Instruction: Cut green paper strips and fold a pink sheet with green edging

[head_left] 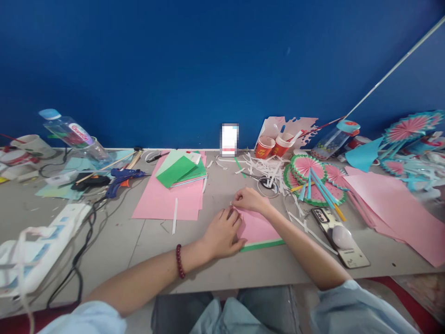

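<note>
A pink sheet of paper (259,227) with a green and white band along its near edge lies on the table in front of me. My left hand (224,233) lies over its left side, thumb spread from the fingers, pressing down on it. At the sheet's far left corner, my right hand (250,199) is closed in a pinch. A tiny whitish bit shows at its fingertips, too small to name. The right forearm crosses above the sheet and covers part of it.
Left are pink sheets (149,204), green paper (181,169), a blue glue gun (121,180) and a power strip (45,246). Right lie scissors (267,182), white paper strips (271,167), watermelon-patterned paper fans (308,169) and a phone (352,257). Red paper cups (266,147) stand behind.
</note>
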